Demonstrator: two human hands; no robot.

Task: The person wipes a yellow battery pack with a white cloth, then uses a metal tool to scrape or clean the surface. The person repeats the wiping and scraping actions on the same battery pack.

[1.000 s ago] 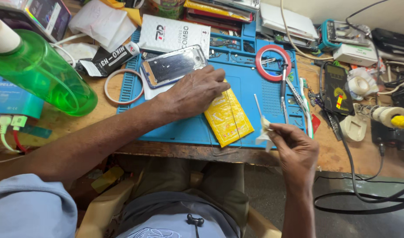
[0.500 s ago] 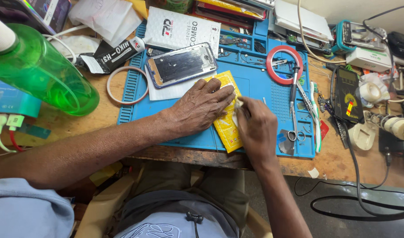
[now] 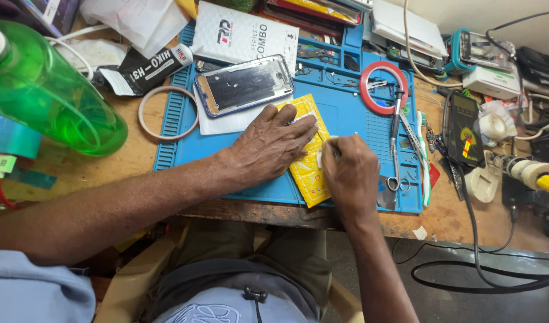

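On the mat (image 3: 358, 122), the packet (image 3: 307, 170) lies under the left hand (image 3: 268, 146), the right hand (image 3: 349, 173) beside it. The phone (image 3: 244, 85) lies behind them, scissors (image 3: 395, 149) to the right, the bottle (image 3: 44, 96) far left.

A big green bottle (image 3: 47, 101) stands at the left on the wooden table (image 3: 137, 161). A phone (image 3: 244, 85) lies on white paper on the blue mat (image 3: 352, 119). A red ring (image 3: 383, 87) sits near the scissors (image 3: 394, 149). A white ring (image 3: 168, 112) lies beside the mat. A black meter (image 3: 464, 128) is at the right.
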